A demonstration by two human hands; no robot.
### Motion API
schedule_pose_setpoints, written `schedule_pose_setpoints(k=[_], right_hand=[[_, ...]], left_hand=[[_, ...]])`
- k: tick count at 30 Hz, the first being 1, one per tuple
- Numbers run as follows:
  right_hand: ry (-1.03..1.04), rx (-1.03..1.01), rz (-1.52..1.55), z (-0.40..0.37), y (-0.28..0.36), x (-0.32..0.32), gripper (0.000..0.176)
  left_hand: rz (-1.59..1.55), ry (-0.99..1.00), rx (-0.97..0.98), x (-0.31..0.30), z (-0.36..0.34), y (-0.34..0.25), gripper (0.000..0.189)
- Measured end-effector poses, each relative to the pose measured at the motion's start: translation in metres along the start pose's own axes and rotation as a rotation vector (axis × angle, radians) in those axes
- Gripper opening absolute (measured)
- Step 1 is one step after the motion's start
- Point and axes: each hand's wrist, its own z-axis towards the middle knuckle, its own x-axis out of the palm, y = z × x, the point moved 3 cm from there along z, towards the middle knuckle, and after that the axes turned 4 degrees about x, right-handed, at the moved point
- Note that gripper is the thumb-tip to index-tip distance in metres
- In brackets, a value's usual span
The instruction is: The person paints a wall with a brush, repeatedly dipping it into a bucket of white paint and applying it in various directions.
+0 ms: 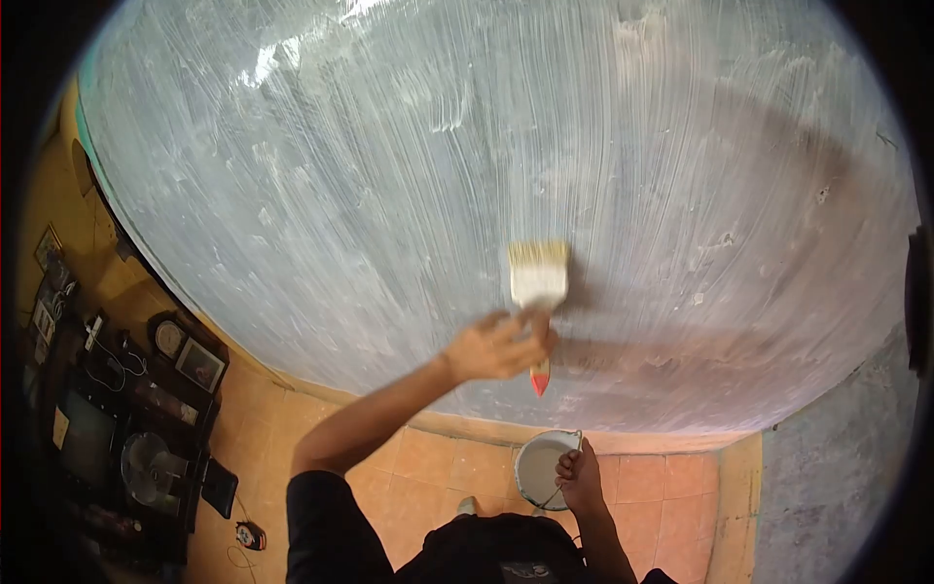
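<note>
My left hand (499, 346) is closed around the handle of a wide paintbrush (538, 282), slightly blurred. The brush stands upright against the grey wall (389, 224), pale bristles up and the red handle end down. White, streaky brush marks cover much of that wall. Lower down, my right hand (578, 474) is closed on the handle of a bucket (520, 477), held over the floor in front of my body. Greyish liquid shows inside the bucket.
Orange tiles (418, 477) cover the floor below the wall. To the left stands a dark cabinet with a fan (151, 467), framed pictures (201, 366) and cables. A small reel-like object (250, 535) lies on the floor nearby. Another grey wall (837, 477) meets at the right.
</note>
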Motion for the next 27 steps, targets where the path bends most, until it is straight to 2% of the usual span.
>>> schedule_pose_setpoints(k=[3, 7, 11, 14, 17, 19, 20, 22, 26, 27], right_hand=[[-0.019, -0.024, -0.005, -0.006, 0.006, 0.001, 0.041], [-0.053, -0.029, -0.003, -0.009, 0.013, -0.008, 0.040], [-0.088, -0.051, -0.026, -0.017, 0.020, -0.015, 0.040], [-0.124, -0.056, -0.021, -0.018, 0.025, -0.022, 0.040], [-0.133, -0.063, -0.016, -0.019, 0.025, -0.024, 0.040], [-0.107, -0.056, -0.018, -0.016, 0.025, -0.027, 0.040], [-0.108, -0.053, -0.017, -0.016, 0.025, -0.029, 0.040], [-0.105, -0.047, -0.004, -0.014, 0.026, -0.030, 0.040], [-0.104, -0.045, 0.014, -0.014, 0.026, -0.029, 0.041], [-0.092, -0.050, 0.016, -0.013, 0.026, -0.029, 0.041]], left_hand=[[-0.157, 0.093, -0.043, 0.035, -0.057, -0.080, 0.031], [-0.291, 0.117, -0.142, 0.072, -0.114, -0.160, 0.033], [-0.420, 0.196, -0.242, 0.090, -0.143, -0.206, 0.035], [-0.476, 0.280, -0.275, 0.097, -0.151, -0.217, 0.033], [-0.577, 0.327, -0.361, 0.094, -0.135, -0.204, 0.032], [-0.585, 0.311, -0.497, 0.090, -0.111, -0.177, 0.035], [-0.587, 0.314, -0.499, 0.084, -0.096, -0.162, 0.035], [-0.505, 0.231, -0.495, 0.064, -0.058, -0.123, 0.041], [-0.442, 0.121, -0.519, 0.015, 0.012, -0.050, 0.042], [-0.325, 0.029, -0.504, 0.001, 0.026, -0.034, 0.039]])
